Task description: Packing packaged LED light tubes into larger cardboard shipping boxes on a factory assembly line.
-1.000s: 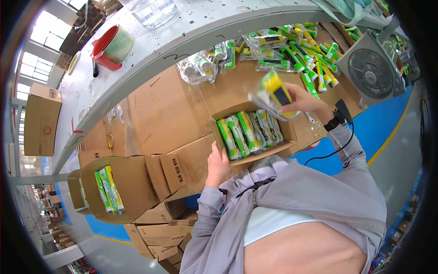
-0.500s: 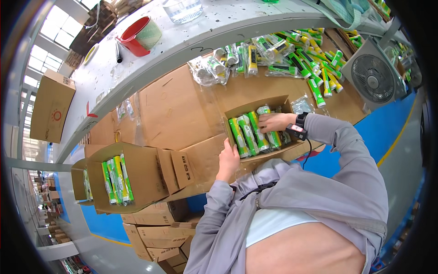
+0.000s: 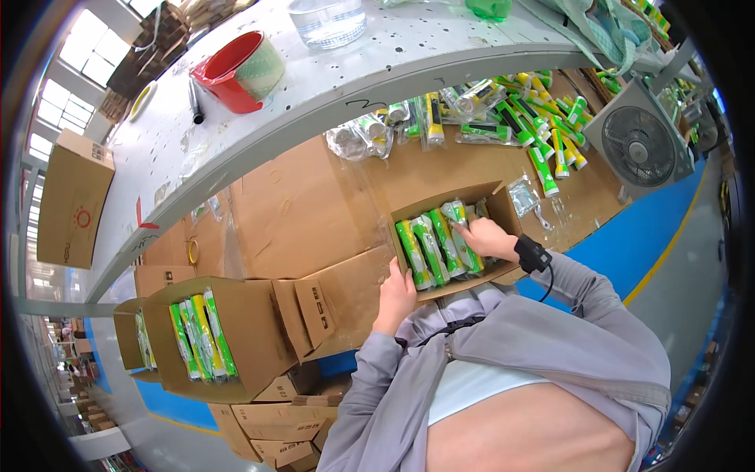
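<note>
Right hand (image 3: 489, 237): I'm pressing a green packet (image 3: 464, 236) down among the rows, fingers curled on it.
Left hand (image 3: 397, 295): I'm bracing the small carton's (image 3: 503, 206) near-left wall, palm open.
Care: I'm keeping packets upright, snug.

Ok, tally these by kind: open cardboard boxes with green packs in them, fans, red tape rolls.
open cardboard boxes with green packs: 3
fan: 1
red tape roll: 1
Total: 5
</note>
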A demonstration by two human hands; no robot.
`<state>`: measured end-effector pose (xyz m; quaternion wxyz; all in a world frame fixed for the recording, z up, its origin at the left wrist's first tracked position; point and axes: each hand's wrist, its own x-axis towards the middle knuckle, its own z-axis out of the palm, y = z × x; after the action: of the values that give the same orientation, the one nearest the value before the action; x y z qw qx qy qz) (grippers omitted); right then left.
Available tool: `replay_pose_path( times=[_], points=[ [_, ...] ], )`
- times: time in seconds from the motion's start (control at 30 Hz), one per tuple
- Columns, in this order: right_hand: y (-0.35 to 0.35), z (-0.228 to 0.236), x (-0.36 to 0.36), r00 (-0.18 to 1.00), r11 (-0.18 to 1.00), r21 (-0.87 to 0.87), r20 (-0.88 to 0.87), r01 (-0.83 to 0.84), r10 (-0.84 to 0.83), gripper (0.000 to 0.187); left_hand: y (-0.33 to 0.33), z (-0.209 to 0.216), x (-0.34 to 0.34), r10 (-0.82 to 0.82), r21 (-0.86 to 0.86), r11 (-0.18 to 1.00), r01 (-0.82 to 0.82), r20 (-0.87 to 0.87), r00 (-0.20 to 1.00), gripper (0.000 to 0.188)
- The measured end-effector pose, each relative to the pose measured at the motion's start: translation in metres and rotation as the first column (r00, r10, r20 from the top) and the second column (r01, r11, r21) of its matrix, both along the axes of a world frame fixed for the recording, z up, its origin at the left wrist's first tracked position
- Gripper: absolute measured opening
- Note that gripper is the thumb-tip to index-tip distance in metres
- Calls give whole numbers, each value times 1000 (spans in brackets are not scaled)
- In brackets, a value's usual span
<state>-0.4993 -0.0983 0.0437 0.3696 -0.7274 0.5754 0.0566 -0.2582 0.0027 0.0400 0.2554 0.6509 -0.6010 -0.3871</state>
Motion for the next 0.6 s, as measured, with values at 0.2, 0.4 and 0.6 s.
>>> replay_pose_path(
  times=[0.2, 0.4, 0.6],
  points=[
    [8, -43, 17, 976, 941, -260, 92, 217, -200, 48, -4, -4, -1, -15, 1, 1000, 15, -16, 1000, 41],
    [-3, -44, 28, 945, 958, -138, -180, 250, -273, 49, -8, 0, -8, -4, 41, 999, 4, -1, 1000, 43],
    [-62, 36, 12, 956, 877, 423, -72, -229, 284, 39, -7, 9, -5, 52, 98, 994, -55, 26, 998, 38]
  ],
)
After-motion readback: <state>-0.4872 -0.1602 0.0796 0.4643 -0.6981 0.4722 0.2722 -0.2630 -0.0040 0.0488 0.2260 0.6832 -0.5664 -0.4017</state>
